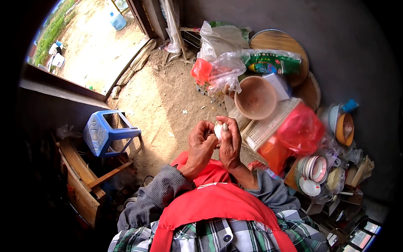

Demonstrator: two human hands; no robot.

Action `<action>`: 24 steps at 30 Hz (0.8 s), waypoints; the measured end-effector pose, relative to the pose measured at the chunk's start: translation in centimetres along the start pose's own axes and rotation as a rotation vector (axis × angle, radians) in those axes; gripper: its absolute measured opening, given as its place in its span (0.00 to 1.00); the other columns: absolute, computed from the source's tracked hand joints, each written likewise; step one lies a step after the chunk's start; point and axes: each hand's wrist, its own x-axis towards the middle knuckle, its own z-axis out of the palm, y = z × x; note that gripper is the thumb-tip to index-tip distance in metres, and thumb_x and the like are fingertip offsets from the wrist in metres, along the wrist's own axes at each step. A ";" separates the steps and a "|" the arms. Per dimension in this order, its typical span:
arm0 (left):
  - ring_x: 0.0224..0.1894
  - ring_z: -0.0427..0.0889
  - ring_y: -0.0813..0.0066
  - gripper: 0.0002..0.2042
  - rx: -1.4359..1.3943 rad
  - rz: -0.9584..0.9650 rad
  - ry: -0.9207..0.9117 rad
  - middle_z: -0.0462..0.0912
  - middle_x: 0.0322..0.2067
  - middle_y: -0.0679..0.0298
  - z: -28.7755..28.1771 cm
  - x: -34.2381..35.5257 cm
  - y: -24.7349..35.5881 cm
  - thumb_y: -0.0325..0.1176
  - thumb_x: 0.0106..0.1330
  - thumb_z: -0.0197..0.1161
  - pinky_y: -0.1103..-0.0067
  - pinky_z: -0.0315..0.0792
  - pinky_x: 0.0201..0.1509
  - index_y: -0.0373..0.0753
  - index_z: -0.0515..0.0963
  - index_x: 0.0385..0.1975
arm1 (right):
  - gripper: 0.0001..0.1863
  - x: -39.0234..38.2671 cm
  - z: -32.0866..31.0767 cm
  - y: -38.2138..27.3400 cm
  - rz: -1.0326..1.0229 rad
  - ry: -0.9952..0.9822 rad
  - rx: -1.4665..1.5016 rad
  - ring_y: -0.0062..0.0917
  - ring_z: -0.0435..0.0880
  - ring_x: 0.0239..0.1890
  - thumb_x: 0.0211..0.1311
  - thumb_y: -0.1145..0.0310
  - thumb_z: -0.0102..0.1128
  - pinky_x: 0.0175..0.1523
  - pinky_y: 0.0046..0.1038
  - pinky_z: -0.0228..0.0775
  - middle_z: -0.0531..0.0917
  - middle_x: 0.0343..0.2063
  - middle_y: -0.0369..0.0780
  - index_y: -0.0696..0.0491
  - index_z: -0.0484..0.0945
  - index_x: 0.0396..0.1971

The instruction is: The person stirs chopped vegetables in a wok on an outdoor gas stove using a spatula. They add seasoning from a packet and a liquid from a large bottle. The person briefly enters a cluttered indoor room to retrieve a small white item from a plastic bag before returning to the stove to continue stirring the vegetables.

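Red cloth apron (222,206) overlay a green-and-white plaid shirt (254,235); left hand (199,143) and right hand (229,147), both curled closed, held one small white rounded object (218,131) between them.

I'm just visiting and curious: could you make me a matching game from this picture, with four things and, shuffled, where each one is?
Things:
1. Blue plastic stool
2. Small white rounded object
3. Translucent blue plastic bottle
4. Stack of pink-rimmed white dishes

Places:
A. Between the person's left grip and right grip
B. Lower right of the picture
C. Beside brown wooden boards
D. Outdoors, on sunlit ground

Pairs: 1-C, 2-A, 3-D, 4-B
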 end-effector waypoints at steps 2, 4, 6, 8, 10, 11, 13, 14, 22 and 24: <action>0.17 0.67 0.86 0.09 -0.066 -0.011 0.006 0.69 0.21 0.69 0.9 -0.5 0.7 0.20 0.52 0.52 0.88 0.62 0.17 0.34 0.67 0.33 | 0.18 0.3 0.3 -1.3 0.054 0.090 0.093 0.22 0.71 0.36 0.66 0.59 0.38 0.43 0.23 0.63 0.72 0.34 0.38 0.58 0.70 0.42; 0.19 0.68 0.87 0.07 -0.286 -0.160 0.053 0.70 0.22 0.70 1.1 -0.4 1.6 0.22 0.55 0.52 0.89 0.62 0.19 0.36 0.68 0.34 | 0.20 0.9 -0.1 -0.5 0.096 0.061 0.188 0.15 0.68 0.32 0.67 0.58 0.35 0.39 0.18 0.63 0.71 0.33 0.35 0.58 0.69 0.43; 0.19 0.69 0.88 0.06 -0.375 -0.242 0.069 0.71 0.22 0.70 0.7 -0.4 1.9 0.24 0.57 0.53 0.90 0.62 0.20 0.37 0.68 0.34 | 0.20 1.0 -0.5 -0.6 0.233 -0.005 0.394 0.15 0.68 0.32 0.68 0.58 0.34 0.39 0.17 0.63 0.71 0.34 0.35 0.58 0.69 0.42; 0.19 0.68 0.88 0.06 -0.327 -0.264 0.050 0.71 0.21 0.71 0.2 -0.3 1.9 0.27 0.60 0.55 0.90 0.61 0.19 0.38 0.69 0.35 | 0.21 1.3 -0.5 -0.3 0.174 -0.008 0.339 0.15 0.69 0.27 0.68 0.56 0.34 0.31 0.16 0.63 0.73 0.32 0.36 0.57 0.70 0.42; 0.17 0.66 0.91 0.08 -0.205 -0.210 -0.002 0.73 0.21 0.71 0.0 -0.2 2.0 0.30 0.60 0.59 0.91 0.57 0.16 0.37 0.70 0.36 | 0.20 1.6 -0.9 -0.8 0.100 -0.015 0.153 0.15 0.70 0.28 0.68 0.56 0.33 0.32 0.17 0.64 0.73 0.32 0.36 0.56 0.71 0.41; 0.16 0.66 0.91 0.08 -0.165 -0.213 -0.017 0.74 0.21 0.70 -0.1 -0.2 2.4 0.29 0.59 0.59 0.91 0.56 0.15 0.36 0.71 0.35 | 0.19 1.6 -1.0 -0.3 0.095 -0.016 0.145 0.17 0.71 0.29 0.68 0.57 0.34 0.33 0.18 0.64 0.73 0.33 0.37 0.56 0.71 0.41; 0.15 0.65 0.91 0.08 -0.124 -0.217 -0.033 0.76 0.22 0.67 -0.2 0.0 2.9 0.28 0.58 0.60 0.91 0.56 0.14 0.36 0.71 0.35 | 0.18 1.4 -0.9 -0.6 0.034 -0.029 0.002 0.19 0.71 0.32 0.68 0.59 0.35 0.34 0.20 0.65 0.73 0.34 0.39 0.57 0.71 0.41; 0.14 0.65 0.91 0.09 -0.123 -0.217 -0.034 0.77 0.23 0.66 -0.2 0.2 3.1 0.28 0.58 0.60 0.91 0.55 0.14 0.35 0.71 0.35 | 0.18 1.3 -0.7 -0.9 0.003 -0.038 -0.069 0.20 0.71 0.33 0.68 0.59 0.36 0.35 0.20 0.65 0.73 0.35 0.39 0.58 0.71 0.41; 0.11 0.65 0.89 0.08 -0.058 -0.301 -0.148 0.78 0.20 0.65 -1.7 1.2 3.5 0.26 0.56 0.60 0.90 0.55 0.11 0.34 0.71 0.33 | 0.14 0.9 -0.5 -1.4 -0.064 -0.068 -0.165 0.29 0.73 0.35 0.67 0.65 0.38 0.40 0.27 0.65 0.72 0.35 0.44 0.59 0.70 0.38; 0.12 0.67 0.89 0.07 -0.047 -0.322 -0.165 0.77 0.19 0.66 -1.9 1.6 3.3 0.25 0.56 0.60 0.90 0.58 0.12 0.34 0.71 0.33 | 0.15 0.9 -0.6 -1.1 -0.157 -0.075 -0.259 0.29 0.73 0.37 0.67 0.63 0.37 0.41 0.26 0.65 0.72 0.34 0.43 0.58 0.70 0.38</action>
